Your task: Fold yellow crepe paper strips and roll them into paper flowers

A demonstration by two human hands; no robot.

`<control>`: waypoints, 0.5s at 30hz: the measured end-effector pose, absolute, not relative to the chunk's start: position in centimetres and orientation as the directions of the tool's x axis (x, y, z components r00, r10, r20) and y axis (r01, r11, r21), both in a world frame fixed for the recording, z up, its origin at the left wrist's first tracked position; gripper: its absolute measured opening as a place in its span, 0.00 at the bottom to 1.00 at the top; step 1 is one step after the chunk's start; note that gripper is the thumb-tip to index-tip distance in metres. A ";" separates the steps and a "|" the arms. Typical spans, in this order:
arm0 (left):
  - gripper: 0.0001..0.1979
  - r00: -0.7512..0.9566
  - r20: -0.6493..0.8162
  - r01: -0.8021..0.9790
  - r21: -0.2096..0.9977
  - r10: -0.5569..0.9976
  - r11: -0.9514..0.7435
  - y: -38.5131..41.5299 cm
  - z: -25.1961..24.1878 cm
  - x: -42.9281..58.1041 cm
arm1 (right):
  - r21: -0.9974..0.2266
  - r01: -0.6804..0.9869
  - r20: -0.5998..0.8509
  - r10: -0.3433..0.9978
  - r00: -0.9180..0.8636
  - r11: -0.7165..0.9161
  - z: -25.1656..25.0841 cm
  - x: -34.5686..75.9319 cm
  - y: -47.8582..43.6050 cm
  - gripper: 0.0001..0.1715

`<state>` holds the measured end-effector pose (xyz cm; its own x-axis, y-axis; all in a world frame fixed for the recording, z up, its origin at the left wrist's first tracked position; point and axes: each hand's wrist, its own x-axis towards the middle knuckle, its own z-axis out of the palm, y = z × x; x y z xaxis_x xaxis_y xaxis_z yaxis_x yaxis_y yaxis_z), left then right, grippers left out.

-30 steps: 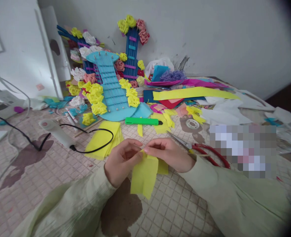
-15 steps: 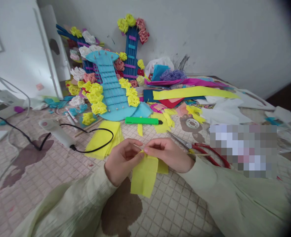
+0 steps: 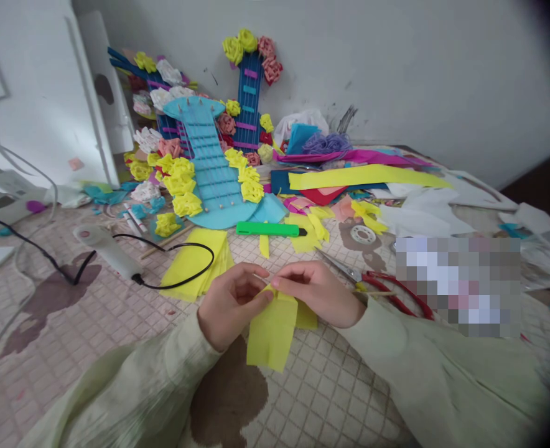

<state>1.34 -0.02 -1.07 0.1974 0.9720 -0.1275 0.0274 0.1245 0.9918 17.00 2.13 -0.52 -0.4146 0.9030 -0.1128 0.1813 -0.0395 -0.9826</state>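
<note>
A square of thin yellow paper (image 3: pixel 271 339) hangs down from between my two hands, its top edge pinched and gathered. My left hand (image 3: pixel 234 303) grips that edge between thumb and forefinger, the other fingers curled. On the other side, my right hand (image 3: pixel 319 291) pinches the same top edge with its thumb and fingers, close to the left fingertips. A second bit of yellow paper (image 3: pixel 307 316) shows below my right hand; whether it joins the held sheet I cannot tell. Left of my hands lies a stack of yellow paper squares (image 3: pixel 195 264).
A white glue gun (image 3: pixel 109 254) with a black cable lies left. Beyond my hands is a green utility knife (image 3: pixel 270 229); scissors with red handles (image 3: pixel 396 294) lie right. Blue paper instrument shapes (image 3: pixel 214 162) with paper flowers lean at the back. A tape roll (image 3: pixel 363 234) sits near paper scraps.
Almost nothing differs. The hanging yellow paper has shifted very slightly, and both hands keep their pinch in the same place.
</note>
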 end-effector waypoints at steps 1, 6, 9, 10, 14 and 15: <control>0.11 0.196 -0.130 0.025 0.991 0.972 0.128 0.0 -1.0 1.3 | -0.983 0.183 -0.103 0.906 -0.411 -0.029 -0.6 17.0 2.1 0.08; 0.11 0.191 -0.126 0.023 0.992 0.973 0.124 0.0 -0.9 1.3 | -0.980 0.201 -0.083 0.917 -0.391 -0.003 -0.6 16.9 1.9 0.10; 0.11 0.194 -0.112 0.024 0.994 0.975 0.110 0.0 -0.9 1.3 | -0.977 0.214 -0.072 0.919 -0.387 0.014 -0.6 16.8 1.8 0.10; 0.11 0.196 -0.109 0.027 0.994 0.975 0.106 0.0 -0.9 1.3 | -0.977 0.213 -0.066 0.919 -0.388 0.020 -0.5 16.8 1.8 0.10; 0.11 0.193 -0.099 0.040 0.995 0.976 0.093 0.0 -1.0 1.3 | -0.976 0.215 -0.060 0.920 -0.387 0.027 -0.6 16.8 1.8 0.09; 0.11 0.192 -0.098 0.042 0.995 0.976 0.091 0.0 -1.0 1.3 | -0.976 0.217 -0.060 0.920 -0.386 0.027 -0.6 16.8 1.8 0.09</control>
<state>1.33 -0.01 -1.01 0.1921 0.9765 -0.0978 0.0417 0.0914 0.9949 16.80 1.83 -0.57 -0.3865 0.9203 -0.0604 0.2174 0.0272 -0.9757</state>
